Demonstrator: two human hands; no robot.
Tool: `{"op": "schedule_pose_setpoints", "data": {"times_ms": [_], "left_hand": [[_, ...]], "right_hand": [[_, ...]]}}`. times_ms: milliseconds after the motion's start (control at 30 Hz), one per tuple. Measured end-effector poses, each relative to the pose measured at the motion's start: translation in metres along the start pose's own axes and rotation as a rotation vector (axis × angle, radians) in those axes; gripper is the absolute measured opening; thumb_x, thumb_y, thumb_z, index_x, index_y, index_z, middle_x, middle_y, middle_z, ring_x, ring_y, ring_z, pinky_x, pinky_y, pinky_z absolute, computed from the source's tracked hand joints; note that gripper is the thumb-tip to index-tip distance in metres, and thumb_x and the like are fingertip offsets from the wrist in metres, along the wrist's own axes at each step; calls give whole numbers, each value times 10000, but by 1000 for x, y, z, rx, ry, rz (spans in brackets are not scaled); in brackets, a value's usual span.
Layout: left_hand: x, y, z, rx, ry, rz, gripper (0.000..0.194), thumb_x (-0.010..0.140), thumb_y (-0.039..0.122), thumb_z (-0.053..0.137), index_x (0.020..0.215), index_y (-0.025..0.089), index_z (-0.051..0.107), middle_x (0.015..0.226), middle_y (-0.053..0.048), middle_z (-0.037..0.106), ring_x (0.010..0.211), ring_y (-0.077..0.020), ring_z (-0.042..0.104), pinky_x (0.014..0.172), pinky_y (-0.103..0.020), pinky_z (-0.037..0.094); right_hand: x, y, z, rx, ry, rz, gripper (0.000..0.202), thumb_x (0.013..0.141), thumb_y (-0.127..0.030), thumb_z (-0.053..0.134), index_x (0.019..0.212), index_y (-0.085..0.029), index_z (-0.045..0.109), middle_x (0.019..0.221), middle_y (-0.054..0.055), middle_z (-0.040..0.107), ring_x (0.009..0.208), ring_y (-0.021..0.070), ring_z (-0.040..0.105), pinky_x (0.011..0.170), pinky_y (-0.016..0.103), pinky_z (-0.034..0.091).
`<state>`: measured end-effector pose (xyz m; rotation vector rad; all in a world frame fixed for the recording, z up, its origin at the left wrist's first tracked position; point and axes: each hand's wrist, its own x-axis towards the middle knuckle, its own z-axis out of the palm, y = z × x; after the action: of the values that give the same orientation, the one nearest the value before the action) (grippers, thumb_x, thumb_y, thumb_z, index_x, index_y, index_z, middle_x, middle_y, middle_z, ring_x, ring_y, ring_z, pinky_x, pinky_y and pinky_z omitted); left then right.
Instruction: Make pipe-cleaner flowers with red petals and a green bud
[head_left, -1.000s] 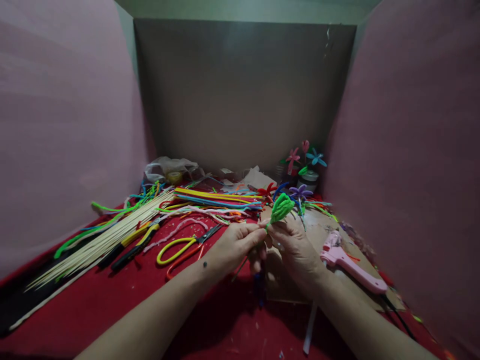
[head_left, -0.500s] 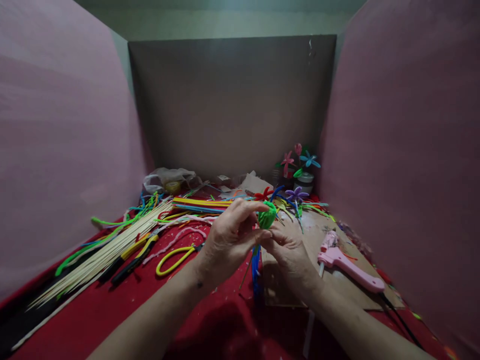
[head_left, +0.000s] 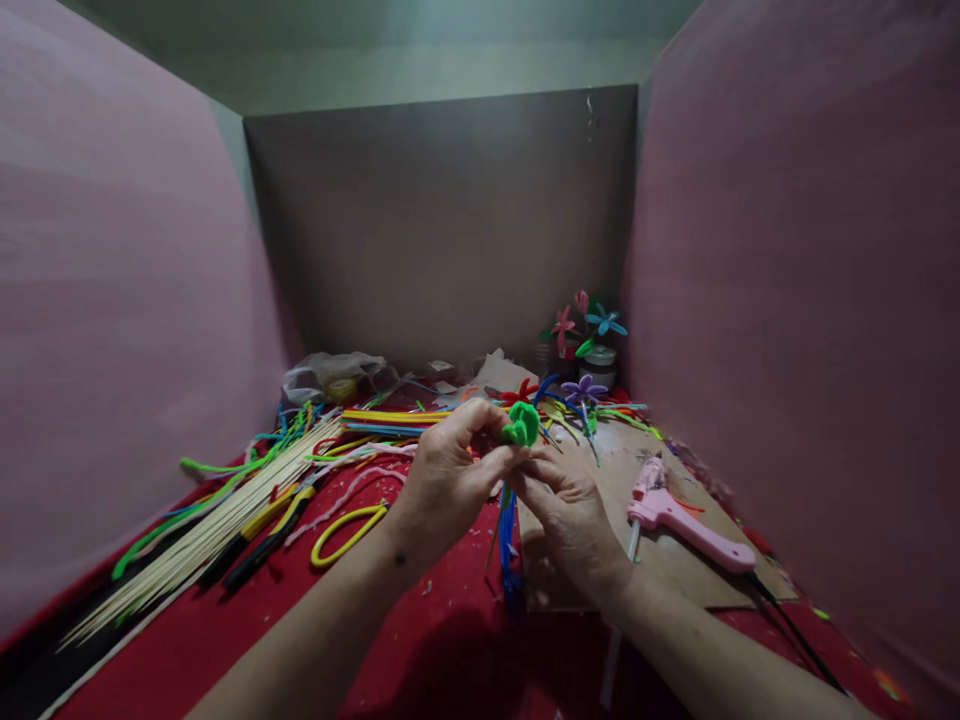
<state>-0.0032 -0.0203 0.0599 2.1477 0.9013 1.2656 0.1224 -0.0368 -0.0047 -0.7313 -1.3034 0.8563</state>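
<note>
A small fuzzy green pipe-cleaner flower, its loops curled into a rounded head, is held up over the middle of the table. My left hand pinches it from the left, thumb and forefinger closed at its side and base. Just below, my right hand has its fingertips closed at the flower's base, touching the left thumb; the exact grip there is hidden. A thin stick slants down beneath the hands. Behind it hang or lie blue pipe cleaners; I cannot tell which.
Pliers with yellow-black handles, a yellow-handled tool and a bundle of wooden sticks lie left on the red cloth. A pink glue gun rests on brown board at right. Finished flowers stand behind.
The green flower has turned in my fingers, so its curled loops now show instead of its rounded ribbed side. Both hands stay close together. The whole view has shifted slightly.
</note>
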Motion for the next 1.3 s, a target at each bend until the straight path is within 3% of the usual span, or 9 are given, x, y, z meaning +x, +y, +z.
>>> {"op": "schedule_pose_setpoints", "data": {"times_ms": [200, 333, 467, 667, 967, 1100, 1300], "left_hand": [[9, -3, -11, -162, -195, -46, 154, 753, 147, 581, 894, 170, 525, 833, -3, 553, 755, -119, 524, 673, -258, 445], [13, 2, -16, -41, -201, 3, 208, 747, 142, 580, 947, 177, 536, 890, -20, 542, 813, -133, 522, 723, -283, 457], [17, 8, -20, 112, -222, 102, 117, 724, 180, 625, 839, 169, 609, 996, -55, 514, 937, -171, 503, 780, -312, 459], [21, 3, -23, -48, -336, 136, 92, 761, 223, 630, 831, 166, 650, 1013, -71, 577, 954, -175, 551, 825, -320, 462], [19, -5, -18, -233, -298, 13, 151, 748, 151, 630, 893, 163, 589, 845, -26, 593, 793, -134, 558, 725, -263, 468], [16, -6, -16, -268, -285, -22, 271, 743, 148, 636, 1002, 180, 565, 898, -32, 604, 814, -135, 575, 727, -257, 478], [15, -5, -17, -161, -320, -9, 267, 784, 183, 592, 1051, 191, 586, 1002, -56, 595, 897, -155, 575, 794, -286, 476]], "right_hand": [[1, 4, -1, -68, -11, -47, 153, 791, -268, 603, 863, -269, 738, 854, 23, 626, 902, 188, 546, 828, 323, 411], [1, 7, -3, -97, -23, -48, 155, 791, -273, 601, 859, -263, 740, 859, 33, 637, 890, 195, 550, 821, 337, 421], [1, 6, -2, -109, -44, -44, 165, 798, -279, 590, 861, -267, 742, 833, 41, 630, 867, 199, 549, 811, 346, 428], [1, 4, -3, -153, -41, -19, 159, 791, -328, 602, 848, -280, 742, 832, 35, 628, 870, 202, 537, 821, 348, 411], [1, 5, -4, -139, -54, -1, 156, 796, -327, 600, 844, -286, 742, 834, 32, 612, 881, 200, 527, 827, 361, 398], [1, 6, -3, -125, -51, -11, 158, 795, -339, 601, 851, -291, 740, 826, 31, 613, 867, 194, 531, 816, 355, 407], [0, 6, -3, -77, -54, -3, 150, 785, -333, 608, 839, -287, 740, 830, 28, 609, 885, 193, 529, 849, 361, 400]]}}
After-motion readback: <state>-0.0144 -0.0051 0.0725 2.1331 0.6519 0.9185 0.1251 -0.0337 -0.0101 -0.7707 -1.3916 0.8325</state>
